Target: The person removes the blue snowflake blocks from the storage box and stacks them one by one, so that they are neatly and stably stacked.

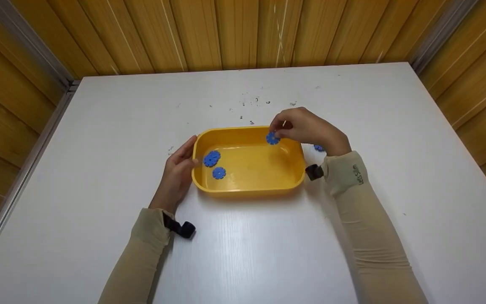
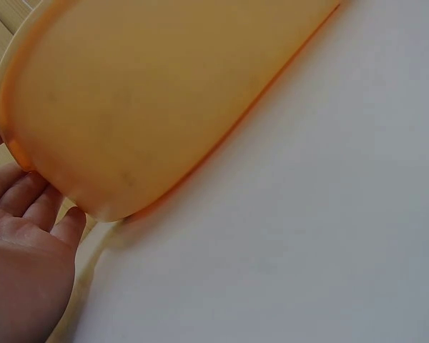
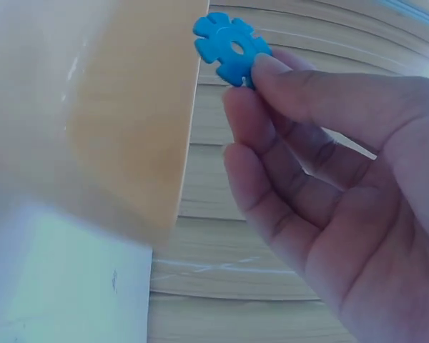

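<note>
A yellow plastic tub stands on the white table. My left hand grips its left end, thumb over the rim and fingers along the outer wall; in the left wrist view the fingers touch the tub wall. Between thumb and fingertips my right hand pinches a blue notched disc with a hole in its middle, held over the tub's far right corner. Two overlapping blue discs and a single blue disc lie inside at the left.
Another blue piece lies on the table right of the tub, partly hidden by my right wrist. Small dark marks dot the white table behind the tub. Wood-patterned panels rise at the back and sides.
</note>
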Demonstrator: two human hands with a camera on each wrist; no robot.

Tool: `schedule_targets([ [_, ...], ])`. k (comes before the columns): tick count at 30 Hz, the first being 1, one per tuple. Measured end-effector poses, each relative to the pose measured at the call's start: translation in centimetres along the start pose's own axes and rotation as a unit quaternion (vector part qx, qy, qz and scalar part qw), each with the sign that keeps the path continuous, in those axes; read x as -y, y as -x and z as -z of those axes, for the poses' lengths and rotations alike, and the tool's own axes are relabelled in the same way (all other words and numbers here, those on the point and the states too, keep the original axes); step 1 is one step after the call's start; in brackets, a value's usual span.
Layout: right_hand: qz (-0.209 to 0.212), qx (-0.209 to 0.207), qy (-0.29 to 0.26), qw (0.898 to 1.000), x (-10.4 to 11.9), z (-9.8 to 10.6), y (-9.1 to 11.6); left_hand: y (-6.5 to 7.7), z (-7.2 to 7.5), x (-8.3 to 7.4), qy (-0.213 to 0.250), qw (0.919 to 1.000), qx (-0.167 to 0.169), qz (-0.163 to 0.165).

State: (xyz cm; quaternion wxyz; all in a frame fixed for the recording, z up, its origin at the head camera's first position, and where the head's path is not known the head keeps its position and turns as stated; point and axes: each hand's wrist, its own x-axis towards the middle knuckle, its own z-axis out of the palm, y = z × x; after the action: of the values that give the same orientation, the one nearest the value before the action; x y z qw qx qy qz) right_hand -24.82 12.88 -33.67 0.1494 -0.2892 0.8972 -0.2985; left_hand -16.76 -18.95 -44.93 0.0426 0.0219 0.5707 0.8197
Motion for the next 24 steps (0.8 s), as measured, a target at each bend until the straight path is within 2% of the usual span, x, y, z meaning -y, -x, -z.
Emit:
schedule_targets([
  [7,0.018,-0.042,-0.032,0.998,-1.4,0.2,1.1,0.1,-0.1,-0.2,-0.001,1.0000,0.000,0.005],
  [12,0.016,-0.068,-0.047,0.996,-2.2,0.3,1.8,0.1,-0.1,-0.2,-0.004,1.0000,-0.001,0.005],
  [20,-0.011,-0.094,-0.022,0.995,-3.5,0.4,2.4,0.1,-0.3,-0.1,-0.011,0.9999,-0.003,0.005],
  [24,-0.020,-0.108,-0.018,0.994,-4.1,0.4,2.9,0.1,-0.1,-0.1,-0.006,0.9999,0.010,-0.001],
])
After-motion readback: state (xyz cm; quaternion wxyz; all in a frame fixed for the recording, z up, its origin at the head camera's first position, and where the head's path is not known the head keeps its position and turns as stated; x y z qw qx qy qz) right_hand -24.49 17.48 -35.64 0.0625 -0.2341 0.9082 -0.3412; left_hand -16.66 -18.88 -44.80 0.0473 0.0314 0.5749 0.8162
